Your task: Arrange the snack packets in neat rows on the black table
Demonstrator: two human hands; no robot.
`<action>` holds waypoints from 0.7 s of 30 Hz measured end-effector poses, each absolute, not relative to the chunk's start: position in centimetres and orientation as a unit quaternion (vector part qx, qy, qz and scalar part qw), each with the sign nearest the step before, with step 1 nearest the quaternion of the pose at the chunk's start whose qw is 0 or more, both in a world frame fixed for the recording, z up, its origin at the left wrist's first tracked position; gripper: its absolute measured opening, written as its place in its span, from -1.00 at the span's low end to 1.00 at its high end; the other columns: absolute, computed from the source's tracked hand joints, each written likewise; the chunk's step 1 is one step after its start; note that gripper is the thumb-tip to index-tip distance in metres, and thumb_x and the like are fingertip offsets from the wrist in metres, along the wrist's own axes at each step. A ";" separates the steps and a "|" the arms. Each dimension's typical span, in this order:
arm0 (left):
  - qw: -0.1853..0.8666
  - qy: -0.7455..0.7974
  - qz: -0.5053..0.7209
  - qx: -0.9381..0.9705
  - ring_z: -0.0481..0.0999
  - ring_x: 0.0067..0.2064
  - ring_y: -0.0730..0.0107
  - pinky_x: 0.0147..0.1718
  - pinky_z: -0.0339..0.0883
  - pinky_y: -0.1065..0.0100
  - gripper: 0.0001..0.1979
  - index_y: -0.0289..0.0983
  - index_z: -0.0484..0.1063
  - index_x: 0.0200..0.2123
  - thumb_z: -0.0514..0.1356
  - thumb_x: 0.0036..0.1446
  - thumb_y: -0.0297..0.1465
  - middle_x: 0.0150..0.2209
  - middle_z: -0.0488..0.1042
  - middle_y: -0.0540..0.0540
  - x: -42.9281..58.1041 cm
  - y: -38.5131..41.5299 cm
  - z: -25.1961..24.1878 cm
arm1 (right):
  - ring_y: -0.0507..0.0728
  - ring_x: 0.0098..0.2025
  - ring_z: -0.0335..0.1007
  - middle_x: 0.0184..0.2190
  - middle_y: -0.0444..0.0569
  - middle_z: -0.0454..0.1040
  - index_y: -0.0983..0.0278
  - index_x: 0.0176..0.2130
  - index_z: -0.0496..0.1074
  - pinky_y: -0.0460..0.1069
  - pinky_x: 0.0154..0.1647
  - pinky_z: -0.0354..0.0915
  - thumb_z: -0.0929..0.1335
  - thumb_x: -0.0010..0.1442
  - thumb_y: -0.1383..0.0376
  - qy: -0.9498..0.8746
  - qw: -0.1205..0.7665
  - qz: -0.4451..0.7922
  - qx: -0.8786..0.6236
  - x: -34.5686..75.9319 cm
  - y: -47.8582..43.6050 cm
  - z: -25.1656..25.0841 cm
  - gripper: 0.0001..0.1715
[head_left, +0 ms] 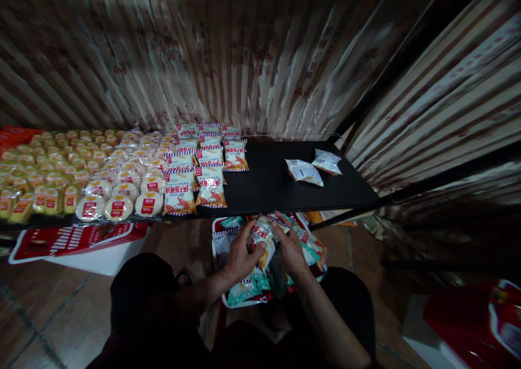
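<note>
My left hand (243, 254) is closed on a white and orange snack bag (262, 241), its thumb lying across the front. My right hand (290, 248) grips the same bag at its upper right edge, with its fingertips partly hidden. Both hands are over a white-rimmed basket (244, 305) between my knees. More packets fill it, including a green snack bag (243, 290) and a red and white one (311, 240). On the black shelf (264, 190) in front, matching snack bags (211, 184) stand in rows, printed side facing me.
Two snack bags (304, 172) lie at the shelf's right. Round wrapped cakes (120, 207) and yellow packets (44, 199) fill its left. A red basket (77, 242) on a white box sits below left; a red container (464, 317) stands lower right. Striped curtains hang behind.
</note>
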State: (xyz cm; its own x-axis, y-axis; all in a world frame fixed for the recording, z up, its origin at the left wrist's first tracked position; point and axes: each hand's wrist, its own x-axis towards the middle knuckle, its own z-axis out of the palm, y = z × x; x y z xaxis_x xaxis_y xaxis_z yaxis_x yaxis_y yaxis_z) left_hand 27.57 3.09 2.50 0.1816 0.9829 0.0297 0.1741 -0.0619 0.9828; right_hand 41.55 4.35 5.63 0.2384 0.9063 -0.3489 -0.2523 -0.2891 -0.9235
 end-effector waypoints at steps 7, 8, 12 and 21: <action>0.505 0.471 0.457 0.561 0.30 0.17 0.20 0.17 0.15 0.13 -0.57 -0.25 0.24 0.14 0.01 0.22 -0.28 0.15 0.33 -0.19 27.8 3.7 3.7 | 0.23 -0.22 0.54 -0.24 -0.01 0.60 0.20 0.09 0.34 0.12 -0.14 0.41 0.49 -0.09 0.20 -0.134 0.582 0.622 -0.507 41.2 4.4 6.9 -0.26; 0.508 0.473 0.459 0.554 0.33 0.14 0.20 0.15 0.17 0.13 -0.57 -0.25 0.25 0.13 0.02 0.21 -0.27 0.14 0.34 -0.19 27.9 3.9 3.6 | 0.24 -0.22 0.54 -0.24 -0.01 0.60 0.21 0.08 0.36 0.13 -0.14 0.41 0.48 -0.09 0.20 -0.130 0.580 0.625 -0.507 41.4 4.4 6.9 -0.29; 0.545 0.488 0.446 0.516 0.37 0.10 0.18 0.15 0.17 0.13 -0.56 -0.26 0.31 0.09 0.10 0.17 -0.25 0.11 0.39 -0.18 28.1 4.2 3.5 | 0.26 -0.23 0.54 -0.26 -0.03 0.61 0.23 0.08 0.38 0.15 -0.14 0.41 0.45 -0.07 0.20 -0.134 0.570 0.622 -0.520 42.0 4.3 6.5 -0.32; 0.704 0.394 0.448 0.385 0.48 -0.01 0.18 0.05 0.31 0.17 -0.61 -0.19 0.43 -0.03 0.19 0.09 -0.16 -0.02 0.50 -0.10 27.8 4.6 4.9 | 0.22 -0.22 0.54 -0.21 -0.09 0.60 0.18 0.12 0.34 0.10 -0.16 0.42 0.40 -0.03 0.19 -0.215 0.570 0.630 -0.482 41.4 6.3 7.2 -0.32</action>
